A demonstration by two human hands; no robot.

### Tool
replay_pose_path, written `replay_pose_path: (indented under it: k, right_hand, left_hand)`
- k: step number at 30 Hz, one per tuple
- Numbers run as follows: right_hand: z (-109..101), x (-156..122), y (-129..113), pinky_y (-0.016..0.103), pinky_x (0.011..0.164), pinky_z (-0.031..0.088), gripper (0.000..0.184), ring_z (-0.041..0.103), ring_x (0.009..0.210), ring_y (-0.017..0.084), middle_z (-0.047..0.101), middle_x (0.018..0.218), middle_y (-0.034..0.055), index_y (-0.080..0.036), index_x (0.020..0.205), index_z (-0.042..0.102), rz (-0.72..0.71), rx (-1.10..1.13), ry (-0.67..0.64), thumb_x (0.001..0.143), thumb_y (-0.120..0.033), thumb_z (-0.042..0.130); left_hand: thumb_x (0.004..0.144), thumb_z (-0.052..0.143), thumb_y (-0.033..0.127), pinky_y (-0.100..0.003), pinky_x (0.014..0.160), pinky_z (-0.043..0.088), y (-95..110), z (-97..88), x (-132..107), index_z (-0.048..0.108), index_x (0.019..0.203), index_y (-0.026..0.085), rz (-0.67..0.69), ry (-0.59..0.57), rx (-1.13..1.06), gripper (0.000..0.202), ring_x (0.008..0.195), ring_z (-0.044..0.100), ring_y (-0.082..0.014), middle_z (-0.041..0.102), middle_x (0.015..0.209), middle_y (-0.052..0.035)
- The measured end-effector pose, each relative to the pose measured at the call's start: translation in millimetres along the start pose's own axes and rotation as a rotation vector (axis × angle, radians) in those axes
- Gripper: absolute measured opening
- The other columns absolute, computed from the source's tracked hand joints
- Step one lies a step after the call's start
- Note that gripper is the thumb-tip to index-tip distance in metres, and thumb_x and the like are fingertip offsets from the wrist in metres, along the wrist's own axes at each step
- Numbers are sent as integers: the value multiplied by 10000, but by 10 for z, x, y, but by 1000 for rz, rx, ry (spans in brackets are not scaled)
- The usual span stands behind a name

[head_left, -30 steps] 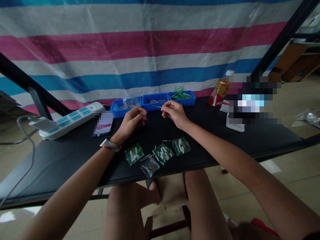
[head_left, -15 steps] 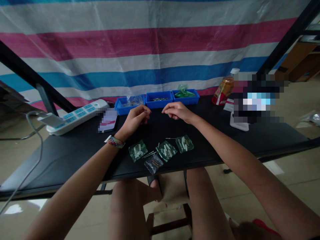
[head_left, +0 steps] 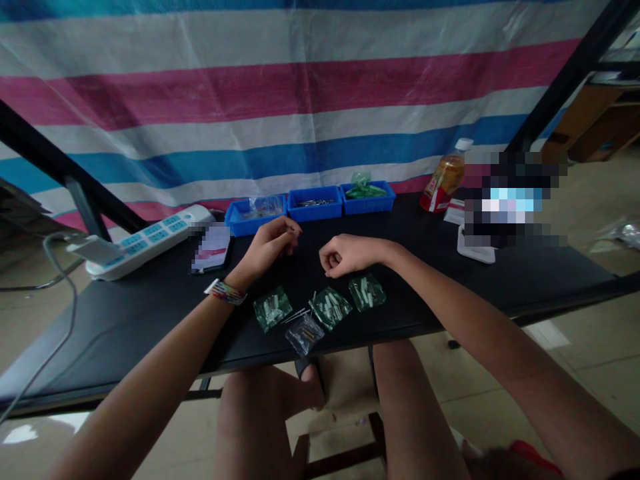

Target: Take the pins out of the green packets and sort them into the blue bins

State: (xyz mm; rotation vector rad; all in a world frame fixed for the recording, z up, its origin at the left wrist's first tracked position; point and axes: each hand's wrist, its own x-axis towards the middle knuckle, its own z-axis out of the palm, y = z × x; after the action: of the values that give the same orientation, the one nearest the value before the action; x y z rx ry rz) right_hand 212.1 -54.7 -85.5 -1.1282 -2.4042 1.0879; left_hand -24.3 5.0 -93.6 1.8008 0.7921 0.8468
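Observation:
My left hand (head_left: pixel 270 243) hovers over the black table (head_left: pixel 125 313) with its fingers pinched together on something too small to make out. My right hand (head_left: pixel 345 255) is curled closed just above the small green bags (head_left: pixel 326 308) of white parts. What it grips, if anything, is hidden. A clear bag (head_left: pixel 303 335) and a few thin metal pins (head_left: pixel 295 315) lie among the green bags near the table's front edge. Three blue trays (head_left: pixel 314 203) stand in a row behind my hands.
A white power strip (head_left: pixel 145 240) and a phone (head_left: pixel 211 248) lie at the left. An orange drink bottle (head_left: pixel 443 183) and a white stand (head_left: pixel 473 252) are at the right. A striped tarp (head_left: pixel 300 100) hangs behind the table.
My right hand has dropped from near the middle tray toward the green bags and curled shut. The thin pin it held a second ago no longer shows. My left hand has barely moved.

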Motion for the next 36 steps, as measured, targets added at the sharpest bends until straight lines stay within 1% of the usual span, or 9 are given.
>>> replay_pose_path:
  k: [2, 4, 8, 11, 14, 21, 26, 31, 36]
  right_hand:
    - [18, 15, 5, 199, 535, 387, 86, 530, 566, 85, 603, 630, -47, -149, 767, 654, -14, 126, 136, 770, -113, 733]
    - [34, 31, 5, 186, 477, 381, 105, 520, 505, 72, 625, 655, -49, -163, 802, 601, -33, 318, 220, 780, -124, 695]
    - [62, 72, 28, 182, 389, 399, 134, 590, 450, 82, 757, 839, 32, -168, 862, 569, -66, 586, 296, 787, -178, 680]
    - [86, 116, 87, 179, 377, 433, 152, 635, 456, 95, 767, 878, 53, -159, 879, 599, -88, 613, 412, 806, -222, 716]
    - [115, 157, 145, 166, 380, 456, 162, 653, 480, 92, 734, 860, 31, -156, 891, 639, -107, 567, 535, 827, -253, 751]
    - [159, 190, 147, 158, 398, 487, 170, 634, 497, 71, 688, 859, 5, -165, 886, 654, -101, 533, 688, 827, -261, 780]
    - [165, 207, 146, 178, 412, 510, 245, 636, 500, 81, 677, 838, -8, -170, 877, 645, -111, 587, 716, 793, -304, 832]
    - [168, 197, 119, 188, 435, 528, 262, 633, 514, 86, 706, 825, -3, -178, 885, 629, -32, 742, 673, 812, -349, 814]
    - [181, 206, 101, 195, 474, 552, 252, 644, 557, 92, 714, 820, 1, -180, 875, 626, 23, 898, 645, 801, -326, 818]
  left_hand:
    - [841, 690, 371, -233, 483, 386, 13, 7, 1, 641, 1045, 179, -9, -18, -7, 284, 557, 582, -134, 623, 724, 14]
    - [863, 679, 405, -235, 488, 402, 24, 11, -1, 646, 1055, 182, -9, -35, -3, 296, 561, 595, -141, 635, 728, 9]
    - [936, 587, 487, -245, 522, 432, 9, 6, -5, 705, 849, 161, 1, -83, 51, 358, 589, 604, -149, 658, 710, -40]
    - [948, 559, 523, -258, 534, 440, -12, 4, 2, 715, 729, 157, -18, -111, 72, 454, 572, 588, -154, 657, 660, -63]
    - [913, 622, 511, -261, 538, 443, -1, 12, 5, 697, 701, 167, -22, -106, 65, 411, 557, 570, -153, 623, 620, -44]
    - [857, 709, 427, -243, 536, 433, 32, 28, -3, 659, 773, 180, -53, -75, -14, 266, 578, 581, -144, 608, 648, -8]
    - [823, 767, 379, -232, 546, 426, -19, 5, 16, 685, 846, 174, -15, -5, -70, 222, 583, 563, -127, 605, 654, 7]
    - [760, 855, 366, -226, 553, 432, -2, 12, 24, 688, 819, 164, 9, 83, -42, 269, 595, 564, -115, 624, 693, 2]
    - [768, 863, 382, -230, 570, 451, 4, 21, 29, 696, 829, 161, 29, 82, -19, 283, 621, 587, -115, 663, 774, -18]
